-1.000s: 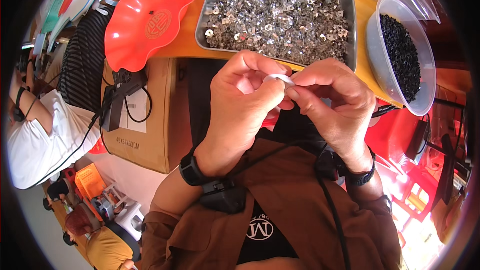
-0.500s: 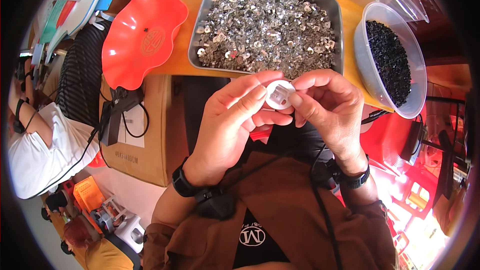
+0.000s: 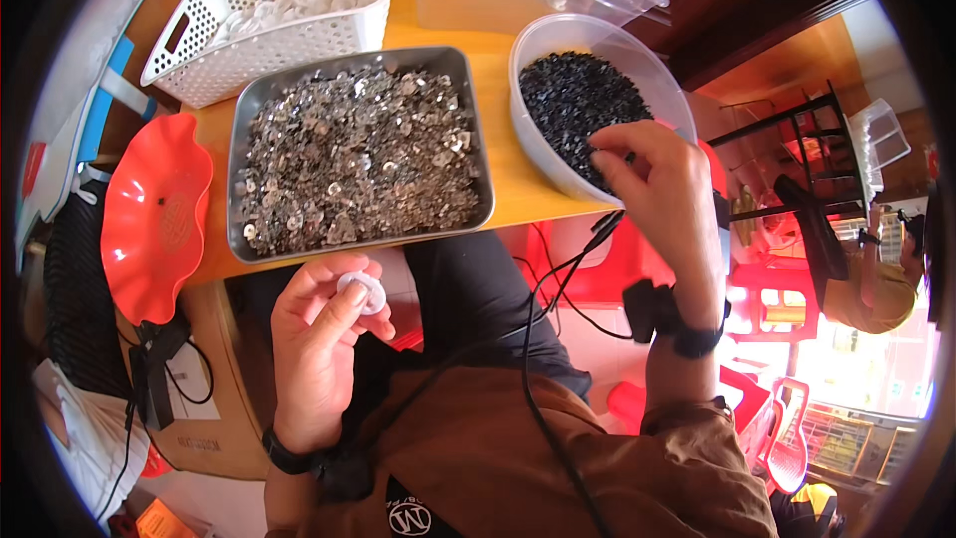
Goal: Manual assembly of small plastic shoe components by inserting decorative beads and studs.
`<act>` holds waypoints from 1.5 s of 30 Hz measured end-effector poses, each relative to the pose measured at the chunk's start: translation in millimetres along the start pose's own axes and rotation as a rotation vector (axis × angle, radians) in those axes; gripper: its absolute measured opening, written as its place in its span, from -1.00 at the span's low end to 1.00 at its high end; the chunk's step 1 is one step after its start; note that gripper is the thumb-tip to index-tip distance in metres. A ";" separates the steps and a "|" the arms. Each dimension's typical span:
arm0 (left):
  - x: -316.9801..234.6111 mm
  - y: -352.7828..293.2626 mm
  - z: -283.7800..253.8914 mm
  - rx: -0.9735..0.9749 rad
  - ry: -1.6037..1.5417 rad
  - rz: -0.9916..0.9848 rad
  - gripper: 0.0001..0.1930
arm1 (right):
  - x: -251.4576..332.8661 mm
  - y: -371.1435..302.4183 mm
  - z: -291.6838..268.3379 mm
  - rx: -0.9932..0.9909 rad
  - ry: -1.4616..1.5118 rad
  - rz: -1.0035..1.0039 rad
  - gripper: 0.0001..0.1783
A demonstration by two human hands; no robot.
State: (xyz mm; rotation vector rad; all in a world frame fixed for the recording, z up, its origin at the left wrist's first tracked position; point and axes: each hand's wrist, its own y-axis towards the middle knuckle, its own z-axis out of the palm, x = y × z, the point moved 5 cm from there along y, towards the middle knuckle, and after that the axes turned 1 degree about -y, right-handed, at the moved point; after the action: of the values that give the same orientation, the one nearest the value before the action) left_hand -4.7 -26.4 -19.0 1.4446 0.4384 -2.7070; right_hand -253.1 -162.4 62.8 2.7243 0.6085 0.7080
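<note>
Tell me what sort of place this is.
Likely a small workshop for handwork with loose parts: the table holds a metal tray of shiny pieces, a round clear tub of tiny black parts and a perforated white basket of white pieces.

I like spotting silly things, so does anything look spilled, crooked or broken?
The red dish looks a little odd: its near end seems to poke past the table's front edge. The picture bends shapes, so I can't tell if it's steady. I see nothing spilled around the tray or tub, and nothing broken.
</note>
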 end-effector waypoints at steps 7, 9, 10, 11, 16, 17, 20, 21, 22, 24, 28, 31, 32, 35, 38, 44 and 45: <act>1.6 -1.2 1.5 -0.008 -0.004 -0.010 -0.85 | -83.7 7.5 32.5 0.340 -0.459 0.255 -0.76; 1.6 -0.7 0.9 -0.015 0.001 -0.006 -0.85 | -91.7 9.0 42.0 0.346 -0.403 0.223 -0.76; 1.4 -1.1 0.0 -0.027 0.005 -0.005 -0.85 | -93.5 9.8 43.1 0.346 -0.401 0.224 -0.76; 1.3 -1.4 0.2 -0.026 0.006 -0.006 -0.85 | -94.0 10.6 43.0 0.330 -0.399 0.201 -0.77; 2.4 0.1 3.6 -0.028 0.033 -0.029 -0.84 | -93.1 13.1 32.6 0.317 -0.288 0.198 -0.80; 2.7 0.0 3.6 -0.032 0.038 -0.031 -0.84 | -94.3 14.9 31.0 0.326 -0.265 0.224 -0.82; 4.0 -0.5 5.1 -0.021 0.027 -0.056 -0.81 | -97.5 13.0 26.7 0.260 -0.181 0.267 -0.82; 3.5 -0.9 5.9 -0.028 0.022 -0.057 -0.80 | -97.5 11.5 24.0 0.188 -0.122 0.283 -0.82; 3.0 -0.4 7.2 -0.039 0.016 -0.054 -0.78 | -94.7 11.5 22.9 0.187 -0.116 0.280 -0.82; 1.3 -0.6 9.3 -0.048 0.014 -0.057 -0.77 | -77.4 10.5 11.5 0.045 0.037 0.185 -0.81; -1.7 -0.2 17.3 -0.035 0.036 -0.029 -0.78 | -42.7 -0.5 9.8 0.038 0.478 0.282 -0.87; -1.6 2.9 24.0 -0.006 0.053 -0.053 -0.80 | 5.2 -10.1 15.1 0.107 0.786 0.240 -0.91; -1.5 4.0 24.1 0.013 0.070 -0.061 -0.81 | 13.9 -13.0 25.4 0.139 0.924 0.197 -0.90; -5.7 2.7 37.6 0.088 0.185 -0.044 -0.83 | 35.2 -22.9 45.1 0.220 1.054 0.146 -0.87; -6.1 2.5 43.3 0.148 0.217 -0.004 -0.86 | 60.8 -23.7 44.2 0.195 0.732 -0.015 -0.88; -6.6 2.4 31.9 0.069 0.417 0.076 -0.86 | 98.3 -33.8 43.5 0.006 0.373 -0.467 -0.80; -6.5 2.6 29.5 0.059 0.444 0.117 -0.86 | 104.2 -35.9 43.6 -0.007 0.346 -0.514 -0.79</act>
State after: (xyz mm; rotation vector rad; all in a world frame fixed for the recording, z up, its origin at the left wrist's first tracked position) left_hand -24.4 -37.4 1.3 2.0220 0.2772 -2.3180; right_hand -160.0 -89.6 55.4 2.2891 1.3130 1.0316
